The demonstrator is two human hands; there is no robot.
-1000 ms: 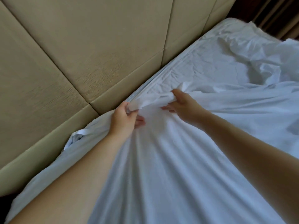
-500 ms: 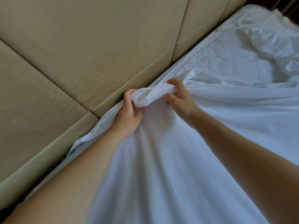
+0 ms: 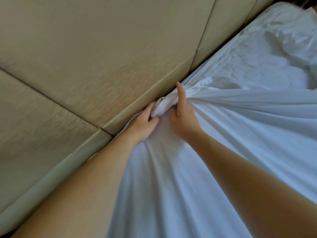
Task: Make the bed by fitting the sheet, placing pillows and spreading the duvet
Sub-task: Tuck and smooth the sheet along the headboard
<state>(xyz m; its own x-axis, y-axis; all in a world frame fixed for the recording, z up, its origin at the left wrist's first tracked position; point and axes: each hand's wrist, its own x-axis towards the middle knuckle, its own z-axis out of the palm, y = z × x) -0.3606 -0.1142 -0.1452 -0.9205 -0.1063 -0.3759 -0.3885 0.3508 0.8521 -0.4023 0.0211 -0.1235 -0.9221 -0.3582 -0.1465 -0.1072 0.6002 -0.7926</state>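
A white sheet (image 3: 197, 169) covers the near part of the bed and fans out in tight folds from a bunched edge at the headboard. My left hand (image 3: 144, 122) grips that bunched edge from the left, right against the headboard's lower cushion. My right hand (image 3: 183, 115) holds the same bunch from the right, fingers curled round it and one finger stretched up along the fabric. Beyond the sheet's edge lies the crumpled white mattress cover (image 3: 248, 66). No pillows show.
A beige padded headboard (image 3: 85, 57) with seams fills the left and top of the view. A rumpled heap of white bedding (image 3: 298, 36) lies at the far right of the bed. A narrow gap runs between headboard and mattress.
Both hands have pushed the gathered sheet edge closer to the headboard gap. The bunch is tighter, and my right hand's finger now points up along it.
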